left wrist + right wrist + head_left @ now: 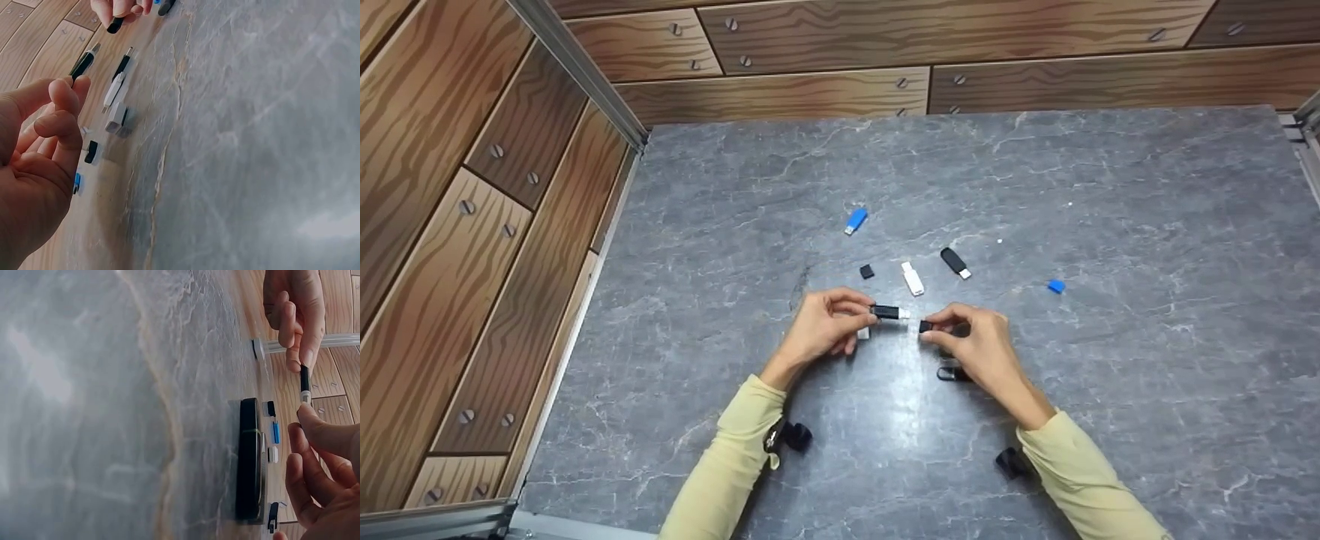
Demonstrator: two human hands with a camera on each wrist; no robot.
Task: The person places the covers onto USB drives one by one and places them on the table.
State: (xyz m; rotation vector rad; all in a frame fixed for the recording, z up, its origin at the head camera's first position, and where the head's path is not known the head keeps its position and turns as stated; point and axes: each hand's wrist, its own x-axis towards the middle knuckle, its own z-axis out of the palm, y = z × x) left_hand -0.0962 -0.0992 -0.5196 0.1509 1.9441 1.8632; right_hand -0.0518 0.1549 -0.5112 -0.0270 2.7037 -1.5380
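Observation:
My left hand (823, 324) pinches a black USB stick (886, 312) between thumb and fingers, its bare connector pointing right. Facing it, my right hand (981, 346) holds a small black cap (925, 327) between thumb and fingertips. In the head view a short gap separates the connector from the cap. The left wrist view shows the black stick (82, 65) raised above the table. A white cap (863, 334) lies beside the left fingers, partly hidden by them. Under the right hand a black stick with a rounded end (952, 373) lies partly covered.
Beyond the hands lie a blue USB stick (856, 221), a black cap (867, 271), a white USB stick (913, 278) and another black USB stick (955, 263). Farther right is a blue cap (1056, 286). Wood-patterned panels (825, 37) border the grey marbled table (720, 247).

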